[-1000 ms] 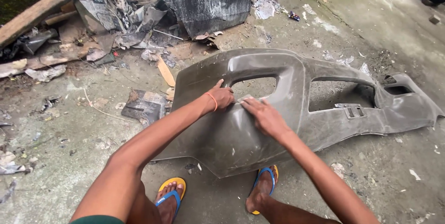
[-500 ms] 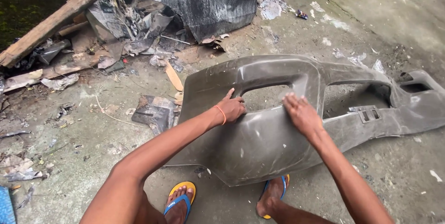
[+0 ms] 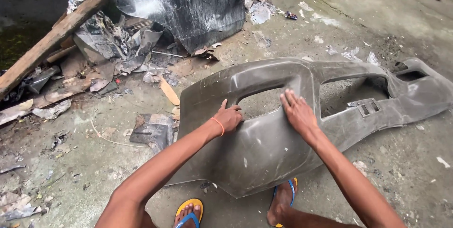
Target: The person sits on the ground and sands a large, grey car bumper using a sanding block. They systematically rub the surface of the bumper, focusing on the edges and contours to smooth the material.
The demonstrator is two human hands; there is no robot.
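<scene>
On the grey bumper panel, both hands.

Scrap pile crowds the bumper's left; bare concrete floor lies right.

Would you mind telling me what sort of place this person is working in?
Probably an outdoor scrap or car-body repair yard. Both hands, left and right, rest on a grey bumper lying on a dirty concrete floor, with a black body panel and a debris pile behind.
</scene>
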